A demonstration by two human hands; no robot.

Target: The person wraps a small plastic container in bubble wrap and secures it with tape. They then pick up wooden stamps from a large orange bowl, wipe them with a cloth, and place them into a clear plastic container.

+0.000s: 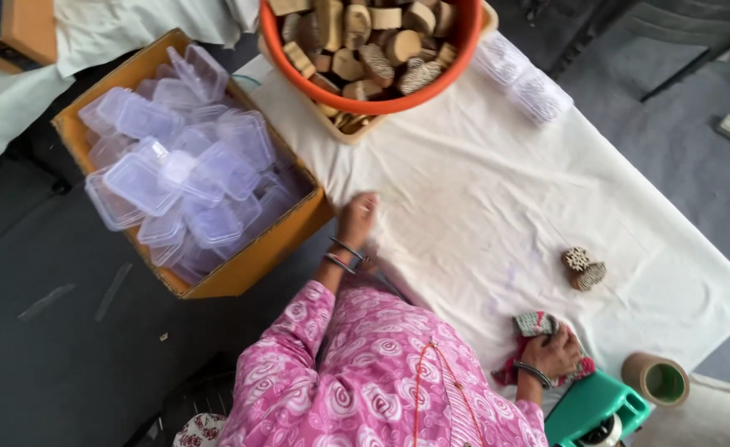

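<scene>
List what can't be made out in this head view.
- Orange tub: far side cut off by the top edge.
- Right hand: fingers buried in a knitted cloth, grip unclear.
- Left hand: fingertips blurred on the white sheet.
- Green object: cut off by the bottom edge.
- Carved blocks: pattern too small.

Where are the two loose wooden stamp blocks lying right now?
In the head view, the wooden stamp blocks lie on the white cloth, toward its right edge, just above the right hand holding a rag.

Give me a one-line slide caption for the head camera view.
Left hand on white tablecloth beside box of clear plastic containers; right hand grips a cloth.
</scene>
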